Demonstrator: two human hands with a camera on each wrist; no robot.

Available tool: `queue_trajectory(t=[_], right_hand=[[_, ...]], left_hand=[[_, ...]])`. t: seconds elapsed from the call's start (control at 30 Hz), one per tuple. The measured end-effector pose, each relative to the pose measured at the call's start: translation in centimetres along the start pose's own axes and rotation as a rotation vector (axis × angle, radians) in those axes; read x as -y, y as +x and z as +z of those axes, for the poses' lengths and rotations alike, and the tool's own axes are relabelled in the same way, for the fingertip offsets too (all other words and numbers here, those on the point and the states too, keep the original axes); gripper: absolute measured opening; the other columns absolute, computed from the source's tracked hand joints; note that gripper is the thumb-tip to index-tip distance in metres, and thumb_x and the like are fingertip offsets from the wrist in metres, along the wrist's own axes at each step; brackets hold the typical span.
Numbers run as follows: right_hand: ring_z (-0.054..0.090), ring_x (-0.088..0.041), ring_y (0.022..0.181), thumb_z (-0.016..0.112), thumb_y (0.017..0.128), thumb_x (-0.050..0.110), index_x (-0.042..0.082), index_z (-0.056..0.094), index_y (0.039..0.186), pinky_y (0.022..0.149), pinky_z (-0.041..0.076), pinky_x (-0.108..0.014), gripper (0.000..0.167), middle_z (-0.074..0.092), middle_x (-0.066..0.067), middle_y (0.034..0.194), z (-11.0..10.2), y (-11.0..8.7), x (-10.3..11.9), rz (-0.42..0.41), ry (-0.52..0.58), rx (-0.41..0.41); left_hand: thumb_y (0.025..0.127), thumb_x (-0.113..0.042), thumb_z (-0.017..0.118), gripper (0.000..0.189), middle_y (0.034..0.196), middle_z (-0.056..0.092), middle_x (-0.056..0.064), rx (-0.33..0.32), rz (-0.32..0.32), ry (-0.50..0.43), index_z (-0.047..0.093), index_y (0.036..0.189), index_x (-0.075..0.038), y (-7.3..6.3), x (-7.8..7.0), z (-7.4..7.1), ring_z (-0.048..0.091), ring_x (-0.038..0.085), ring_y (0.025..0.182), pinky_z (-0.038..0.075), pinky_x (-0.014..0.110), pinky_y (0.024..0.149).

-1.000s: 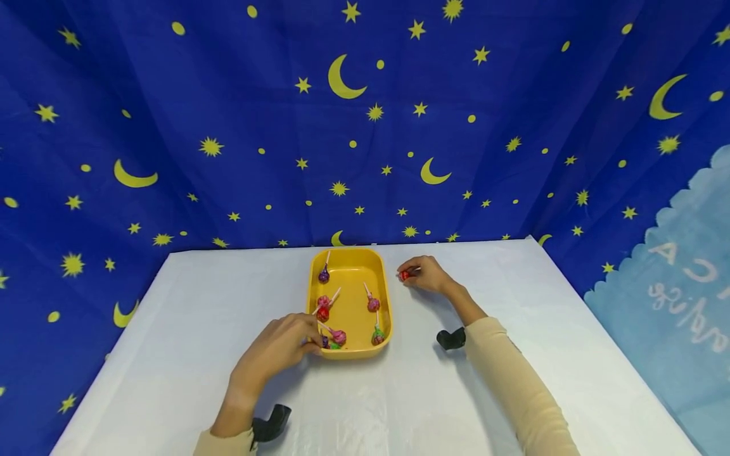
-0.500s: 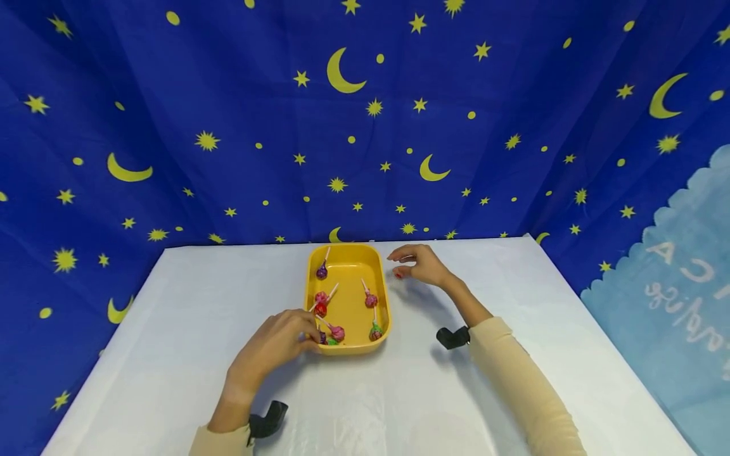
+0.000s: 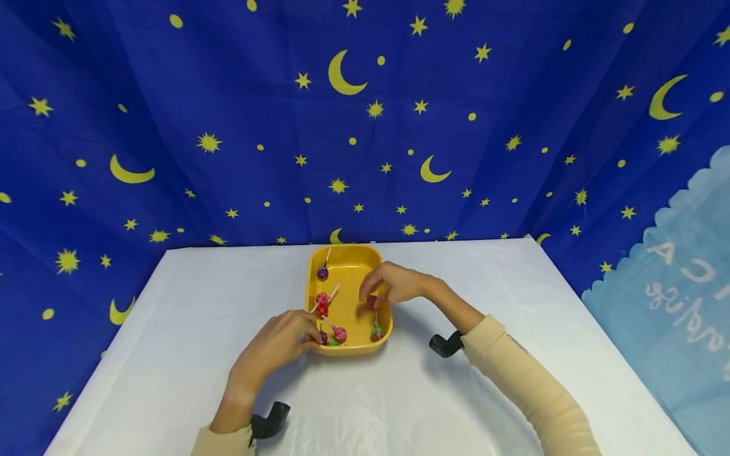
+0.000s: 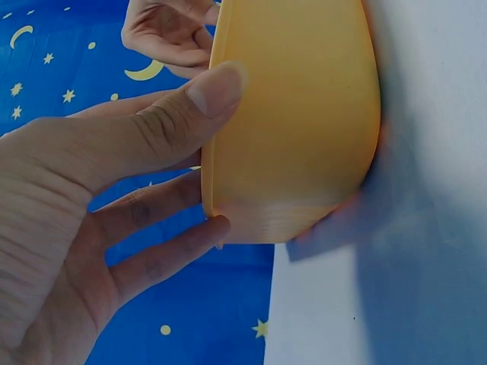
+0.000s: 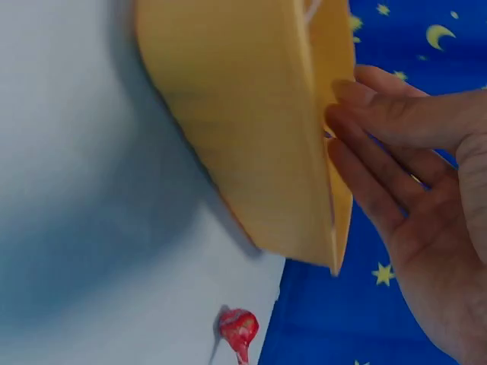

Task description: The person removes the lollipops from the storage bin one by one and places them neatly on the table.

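Observation:
A yellow plastic tray holds several wrapped lollipops. My left hand grips its near left corner, the thumb on the outer wall and the fingers across the rim. My right hand reaches over the right rim, fingertips at a pink lollipop it partly covers; I cannot tell whether they pinch it. A green and red lollipop lies just nearer. Along the left side are a purple lollipop, a red one and a pink one close to my left fingers.
A red lollipop lies on the white table outside the tray, behind my right hand in the head view. Dark camera mounts stick out from both wrists. A blue star-and-moon curtain stands behind the table.
My right hand has let go of the red lollipop on the table right of the tray, then moved left and into the tray to the pink lollipop. The left hand stays at the corner.

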State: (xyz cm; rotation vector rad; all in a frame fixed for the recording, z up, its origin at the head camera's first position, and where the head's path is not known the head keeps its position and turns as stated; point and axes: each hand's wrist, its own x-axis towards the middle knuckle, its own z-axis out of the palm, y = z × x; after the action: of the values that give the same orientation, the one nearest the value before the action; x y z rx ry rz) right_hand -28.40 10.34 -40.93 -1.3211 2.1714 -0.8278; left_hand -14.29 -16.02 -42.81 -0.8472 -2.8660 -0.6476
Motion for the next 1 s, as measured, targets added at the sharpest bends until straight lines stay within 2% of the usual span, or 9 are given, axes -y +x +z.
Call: queue_trajectory(t=[0.13, 0.23, 0.4, 0.53, 0.7, 0.87, 1.0], right_hand=[[0.066, -0.028, 0.099, 0.069, 0.072, -0.018, 0.000, 0.073, 0.103, 0.092, 0.054, -0.041, 0.036, 0.072, -0.012, 0.105, 0.9, 0.4, 0.5, 0.052, -0.013, 0.106], [0.065, -0.028, 0.093, 0.067, 0.068, -0.021, 0.005, 0.075, 0.103, 0.085, 0.056, -0.033, 0.045, 0.073, -0.008, 0.103, 1.5, 0.7, 1.0, 0.087, -0.051, 0.188], [0.066, -0.014, 0.092, 0.066, 0.071, -0.021, 0.012, 0.076, 0.105, 0.081, 0.054, -0.019, 0.049, 0.074, 0.002, 0.102, 2.0, 1.1, 2.2, 0.179, -0.178, 0.300], [0.062, -0.005, 0.090, 0.068, 0.074, -0.018, 0.017, 0.075, 0.109, 0.084, 0.052, -0.017, 0.050, 0.072, 0.008, 0.101, 2.5, 1.7, 2.6, 0.236, -0.327, 0.315], [0.055, -0.006, 0.088, 0.072, 0.078, -0.011, 0.022, 0.075, 0.107, 0.084, 0.051, -0.020, 0.044, 0.067, 0.011, 0.097, 3.3, 2.2, 2.8, 0.276, -0.476, 0.323], [0.055, -0.004, 0.089, 0.075, 0.081, -0.002, 0.022, 0.076, 0.103, 0.086, 0.051, -0.022, 0.032, 0.068, 0.012, 0.097, 3.6, 2.2, 2.5, 0.262, -0.500, 0.333], [0.057, -0.004, 0.083, 0.076, 0.084, 0.006, 0.020, 0.076, 0.104, 0.083, 0.052, -0.019, 0.025, 0.070, 0.012, 0.094, 3.6, 2.2, 1.8, 0.229, -0.451, 0.323]], left_hand=[[0.076, -0.017, 0.082, 0.006, 0.084, 0.068, -0.014, -0.002, 0.002, 0.000, 0.078, 0.078, -0.022, 0.1, 0.0, 0.1, 0.063, 0.007, 0.081, 0.052, 0.027, 0.070], [0.076, -0.018, 0.082, 0.005, 0.083, 0.067, -0.015, -0.004, 0.013, -0.003, 0.078, 0.078, -0.022, 0.2, 0.1, 0.2, 0.062, 0.006, 0.079, 0.052, 0.026, 0.069], [0.076, -0.018, 0.083, 0.006, 0.077, 0.060, -0.015, -0.043, 0.016, 0.028, 0.079, 0.079, -0.020, 0.2, 0.3, 0.5, 0.058, 0.008, 0.075, 0.048, 0.026, 0.065], [0.076, -0.017, 0.083, 0.006, 0.076, 0.058, -0.014, -0.059, -0.015, 0.043, 0.079, 0.080, -0.019, 0.1, 0.4, 0.6, 0.055, 0.007, 0.074, 0.047, 0.026, 0.065], [0.076, -0.015, 0.083, 0.007, 0.078, 0.060, -0.014, -0.059, -0.042, 0.019, 0.079, 0.081, -0.017, 0.1, 0.4, 0.7, 0.055, 0.007, 0.075, 0.048, 0.028, 0.068], [0.076, -0.015, 0.083, 0.006, 0.077, 0.059, -0.014, -0.058, -0.037, 0.010, 0.079, 0.079, -0.018, 0.2, 0.3, 0.7, 0.058, 0.010, 0.075, 0.048, 0.029, 0.068], [0.077, -0.016, 0.082, 0.005, 0.078, 0.060, -0.014, -0.041, -0.048, -0.016, 0.079, 0.079, -0.019, 0.2, 0.4, 0.5, 0.058, 0.009, 0.076, 0.049, 0.030, 0.071]])
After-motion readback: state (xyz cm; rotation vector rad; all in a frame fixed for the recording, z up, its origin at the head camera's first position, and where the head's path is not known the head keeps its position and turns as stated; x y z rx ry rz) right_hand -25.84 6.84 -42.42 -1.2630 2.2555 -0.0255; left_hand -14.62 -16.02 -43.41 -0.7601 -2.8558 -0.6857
